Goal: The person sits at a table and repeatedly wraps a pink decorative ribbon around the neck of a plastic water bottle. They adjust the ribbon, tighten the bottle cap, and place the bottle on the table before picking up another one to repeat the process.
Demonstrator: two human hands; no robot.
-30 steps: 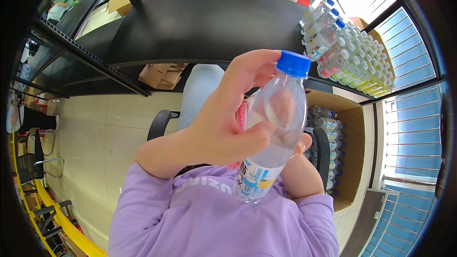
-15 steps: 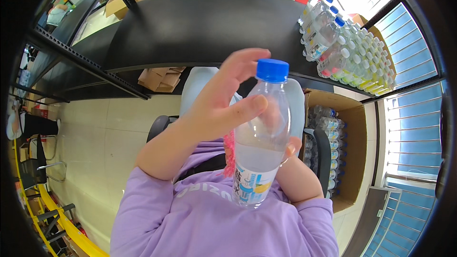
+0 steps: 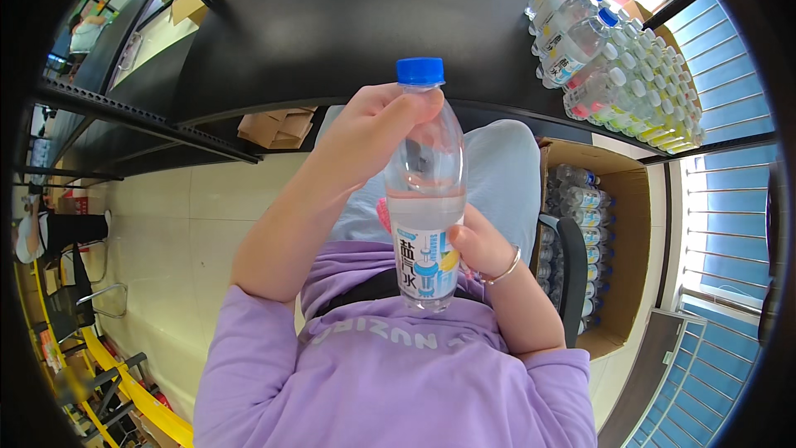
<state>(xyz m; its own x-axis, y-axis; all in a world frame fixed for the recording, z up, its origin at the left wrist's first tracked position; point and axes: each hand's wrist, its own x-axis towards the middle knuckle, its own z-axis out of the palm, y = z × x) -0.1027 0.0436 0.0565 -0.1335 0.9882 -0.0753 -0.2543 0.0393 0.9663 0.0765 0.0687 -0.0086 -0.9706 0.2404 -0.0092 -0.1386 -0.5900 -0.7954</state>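
Observation:
A clear plastic bottle point(image 3: 427, 170) with a blue screw cap and a white, blue and yellow label stands nearly upright before my chest, partly filled with clear liquid. My left hand point(image 3: 373, 129) is closed round its neck just under the cap, thumb across the front. Lower down, my right hand point(image 3: 482, 245) grips the bottle's side, its thumb by the label's edge and the other fingers hidden behind. A fuzzy pink thing point(image 3: 383, 214) peeks out behind the bottle. Whether my right hand also holds it, I cannot tell.
A black table point(image 3: 332, 33) stretches ahead. Several blue-capped bottles point(image 3: 572, 37) stand at its right end beside rows of white-capped ones point(image 3: 643, 91). On the floor at right, a cardboard box point(image 3: 626, 257) holds more bottles, near a black chair armrest point(image 3: 570, 278).
My left hand's raised fingers have closed round the bottle's neck. The bottle has shifted left and up in the view, and its label now faces me more squarely.

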